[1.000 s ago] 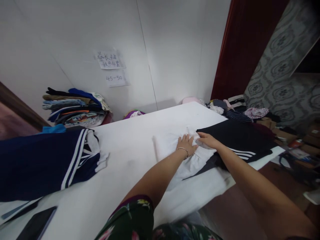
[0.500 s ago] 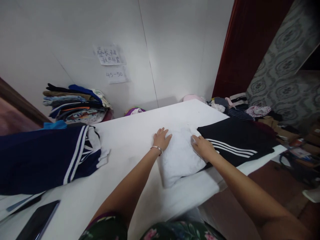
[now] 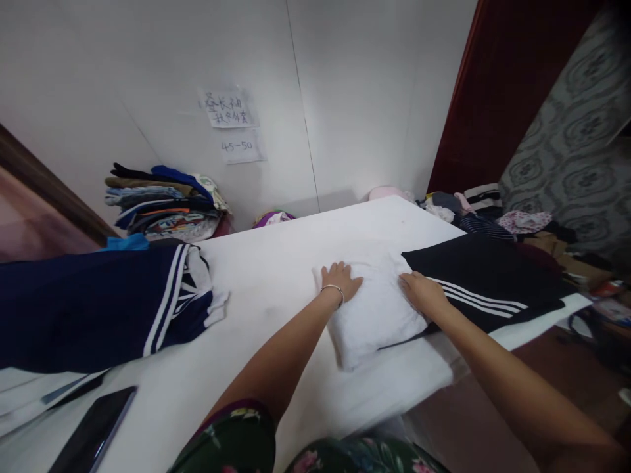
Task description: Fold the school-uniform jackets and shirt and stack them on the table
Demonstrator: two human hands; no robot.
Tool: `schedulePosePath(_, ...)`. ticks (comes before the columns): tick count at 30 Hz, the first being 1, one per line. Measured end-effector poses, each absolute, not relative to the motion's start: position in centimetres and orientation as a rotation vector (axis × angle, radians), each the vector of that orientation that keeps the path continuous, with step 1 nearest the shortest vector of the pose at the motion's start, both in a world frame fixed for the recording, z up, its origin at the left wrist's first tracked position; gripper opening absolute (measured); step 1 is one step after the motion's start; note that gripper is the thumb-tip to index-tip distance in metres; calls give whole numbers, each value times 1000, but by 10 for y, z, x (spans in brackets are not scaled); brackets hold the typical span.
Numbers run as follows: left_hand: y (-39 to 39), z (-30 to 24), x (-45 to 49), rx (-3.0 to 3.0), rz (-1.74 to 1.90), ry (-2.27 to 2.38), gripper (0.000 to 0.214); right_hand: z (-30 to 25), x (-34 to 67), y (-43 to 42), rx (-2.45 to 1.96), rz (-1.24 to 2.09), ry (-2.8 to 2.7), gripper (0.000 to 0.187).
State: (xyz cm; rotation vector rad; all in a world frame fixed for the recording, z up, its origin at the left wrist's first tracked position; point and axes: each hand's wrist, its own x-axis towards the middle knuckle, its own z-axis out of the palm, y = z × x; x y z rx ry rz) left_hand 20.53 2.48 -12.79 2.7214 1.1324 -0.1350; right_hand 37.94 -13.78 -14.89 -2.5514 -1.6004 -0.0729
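A folded white garment point(image 3: 374, 322) lies on the white table in front of me. My left hand point(image 3: 344, 281) rests on its upper left part, palm down with fingers spread. At the garment's right edge, the fingers of my right hand point(image 3: 424, 293) are closed on the white fabric. Just right of this hand is a black garment with white stripes point(image 3: 483, 269), spread flat and partly under the white one. The right hand's fingertips are partly hidden.
Dark blue clothing point(image 3: 89, 309) with white bands lies at the left, above a phone point(image 3: 93, 430). Folded clothes are stacked point(image 3: 167, 203) by the wall. More clothes point(image 3: 483, 217) are heaped beyond the table's right end. Handwritten papers point(image 3: 231, 118) hang on the wall.
My left hand has shifted slightly right, further onto the white garment. My right hand stays at its right edge. The view has turned a little left.
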Motion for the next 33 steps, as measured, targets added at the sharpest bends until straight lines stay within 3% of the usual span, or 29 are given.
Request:
schedulePosePath(4, 23, -129, 207, 2723, -126, 1136, 67, -120, 356, -114, -2283, -260, -1844, 38)
schedulePosePath(8, 21, -129, 208, 2712, -83, 1139, 63, -112, 339, -72, -1971, -159, -2041, 50)
schedulePosePath(14, 18, -130, 206, 2691, -21, 1113, 60, -156, 383, -51, -2287, 239, -1913, 57)
schedulePosePath(22, 20, -140, 194, 2420, 389, 1174, 41, -170, 397, -50, -2275, 275, -1867, 59)
schedulePosePath(24, 20, -144, 186, 2243, 497, 1290, 47, -166, 396, -49, -2267, 304, -1842, 59)
schedulePosePath(29, 19, -155, 164, 1548, 697, 1348, 87, -156, 400, -58, -2285, 369, -1765, 61)
schedulePosePath(33, 14, -160, 147, 1387, 650, 1311, 92, -158, 407, -87, -2421, 373, -1446, 72)
